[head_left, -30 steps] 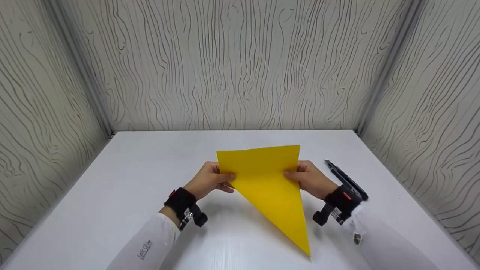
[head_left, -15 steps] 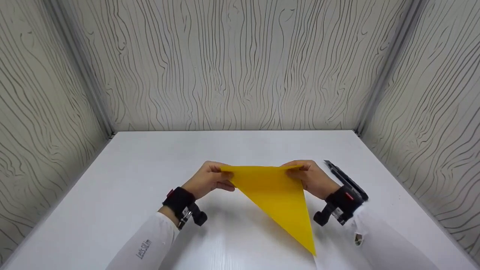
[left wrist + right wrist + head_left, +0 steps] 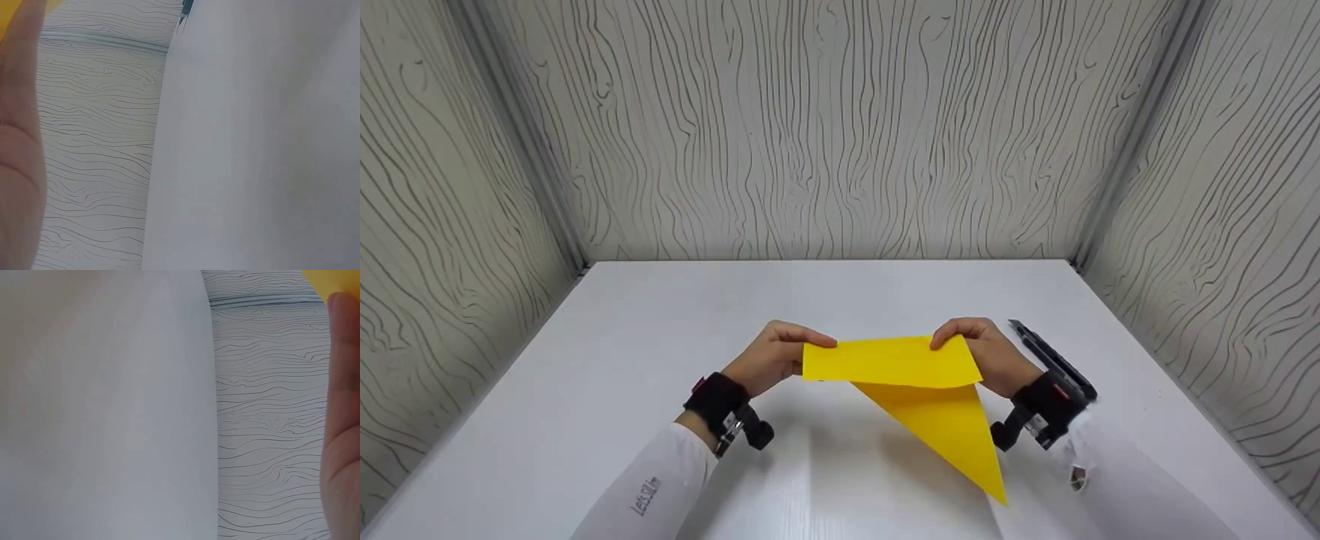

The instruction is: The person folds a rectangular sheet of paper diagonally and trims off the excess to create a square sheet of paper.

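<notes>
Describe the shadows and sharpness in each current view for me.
Head view: soft shadows on the white table beneath the yellow paper, whose edges look fairly crisp; left wrist view: greyish light, the left hand soft and cropped; right wrist view: similarly grey, the right hand cropped, the paper a pale, blurry patch.

the folded sheet of yellow paper (image 3: 892, 362) hides parts of the bare left hand (image 3: 771, 357) and bare right hand (image 3: 988, 354); the left wrist view's top edge crops the slim black utility knife (image 3: 187, 7).
</notes>
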Demonstrator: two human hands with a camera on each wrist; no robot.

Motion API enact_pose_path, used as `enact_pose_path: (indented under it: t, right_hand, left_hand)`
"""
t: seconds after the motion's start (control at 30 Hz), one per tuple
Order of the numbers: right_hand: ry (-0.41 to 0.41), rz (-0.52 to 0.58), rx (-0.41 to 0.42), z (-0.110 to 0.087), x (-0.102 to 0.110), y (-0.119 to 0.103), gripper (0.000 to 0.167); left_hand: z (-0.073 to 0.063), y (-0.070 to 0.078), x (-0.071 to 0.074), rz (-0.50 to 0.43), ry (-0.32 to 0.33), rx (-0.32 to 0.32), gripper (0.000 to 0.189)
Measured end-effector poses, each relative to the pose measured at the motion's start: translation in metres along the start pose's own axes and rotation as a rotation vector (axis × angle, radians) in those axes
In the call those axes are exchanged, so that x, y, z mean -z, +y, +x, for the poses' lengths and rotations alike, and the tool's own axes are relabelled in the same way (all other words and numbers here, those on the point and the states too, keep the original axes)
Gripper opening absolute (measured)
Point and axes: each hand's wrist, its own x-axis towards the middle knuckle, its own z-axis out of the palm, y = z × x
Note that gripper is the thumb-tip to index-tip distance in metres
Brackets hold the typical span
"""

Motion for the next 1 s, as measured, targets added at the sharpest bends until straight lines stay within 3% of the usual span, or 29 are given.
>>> enact_pose_path:
  t: [0.2, 0.37, 0.47, 0.6, 0.83, 0.93, 1.0]
  right_hand:
    - [0.013, -0.027, -0.013, 0.001, -0.001, -0.001, 0.044]
    - [0.048, -0.079, -0.037, 0.001, -0.002, -0.001, 0.041]
    - [0.072, -0.100, -0.060, 0.001, -0.003, -0.002, 0.040]
    - [0.067, -0.077, -0.076, 0.000, -0.004, -0.004, 0.045]
    - [-0.010, -0.021, -0.064, -0.002, -0.003, -0.005, 0.061]
    - [0.022, -0.076, -0.093, -0.001, -0.004, -0.005, 0.057]
    - [0.081, -0.158, -0.137, 0.001, -0.005, -0.005, 0.042]
  left_hand:
    - [0.002, 0.003, -0.005, 0.015, 0.094, 0.031, 0.042]
    - [0.006, 0.003, -0.014, 0.230, 0.242, 0.089, 0.026]
    - [0.008, 0.002, -0.017, 0.302, 0.283, 0.114, 0.020]
    - [0.008, 0.000, -0.017, 0.312, 0.294, 0.120, 0.016]
    - [0.007, 0.000, -0.016, 0.328, 0.252, 0.120, 0.022]
    - [0.007, 0.001, -0.016, 0.328, 0.233, 0.128, 0.023]
    - [0.008, 0.002, -0.015, 0.329, 0.210, 0.130, 0.025]
